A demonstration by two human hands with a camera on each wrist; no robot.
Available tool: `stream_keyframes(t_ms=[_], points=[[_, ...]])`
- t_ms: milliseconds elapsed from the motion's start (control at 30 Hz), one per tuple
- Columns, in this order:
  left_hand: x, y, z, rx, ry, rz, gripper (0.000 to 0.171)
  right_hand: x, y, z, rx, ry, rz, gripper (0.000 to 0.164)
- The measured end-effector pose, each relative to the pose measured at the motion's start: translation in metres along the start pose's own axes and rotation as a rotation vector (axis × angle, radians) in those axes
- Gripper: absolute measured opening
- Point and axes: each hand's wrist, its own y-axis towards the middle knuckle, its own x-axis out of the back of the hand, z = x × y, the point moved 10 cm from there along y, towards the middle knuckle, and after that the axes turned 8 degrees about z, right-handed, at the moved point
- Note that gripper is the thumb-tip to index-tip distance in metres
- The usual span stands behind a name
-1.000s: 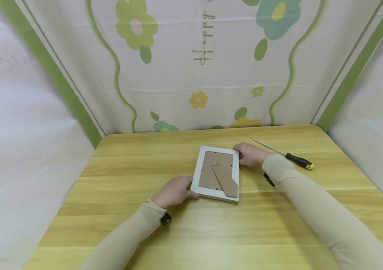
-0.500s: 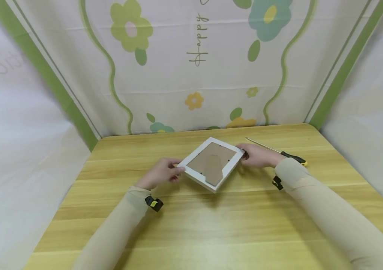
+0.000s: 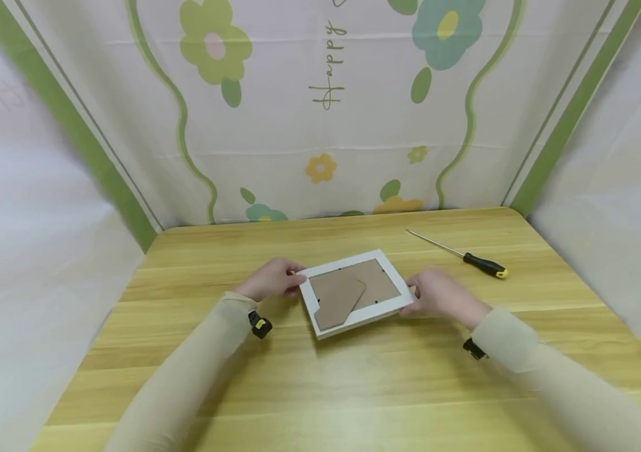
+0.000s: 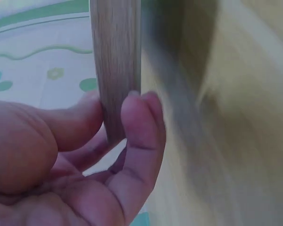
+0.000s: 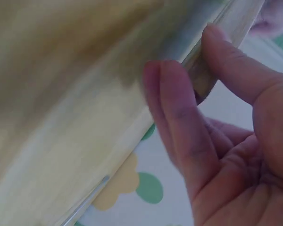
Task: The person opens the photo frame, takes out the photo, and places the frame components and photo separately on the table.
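Note:
A white picture frame (image 3: 390, 270) is held back side up between both hands, a little above the table in the head view. Its brown backing board carries a stand flap (image 3: 338, 306). At the far left corner my left hand (image 3: 272, 279) pinches the edge; the left wrist view shows thumb and fingers on either side of the wood-grained side (image 4: 117, 61). My right hand (image 3: 441, 294) grips the near right corner, with the thumb on one face and fingers on the other in the right wrist view. The front of the frame is hidden.
A screwdriver (image 3: 485, 265) with a black and yellow handle lies on the wooden table (image 3: 354, 389), beyond the right hand. A white cloth with flowers (image 3: 275, 125) hangs behind the table's back edge, and pale sheets hang at both sides.
The picture frame has been lifted and turned, so its stand flap now points to the near left. The left hand moved up and left; the right hand shifted nearer and to the right.

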Motion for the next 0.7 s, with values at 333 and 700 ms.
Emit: stream_keyframes(t_ms=[333,700], points=[[-0.011,0.029,-0.018,-0.056,0.21,0.135,0.019,-0.02,-0.024,0.003,-0.104,-0.087,-0.007,0.039],[-0.013,0.047,-0.016,-0.061,0.293,0.17,0.029,-0.023,-0.025,0.0,-0.118,-0.067,-0.036,0.037]])
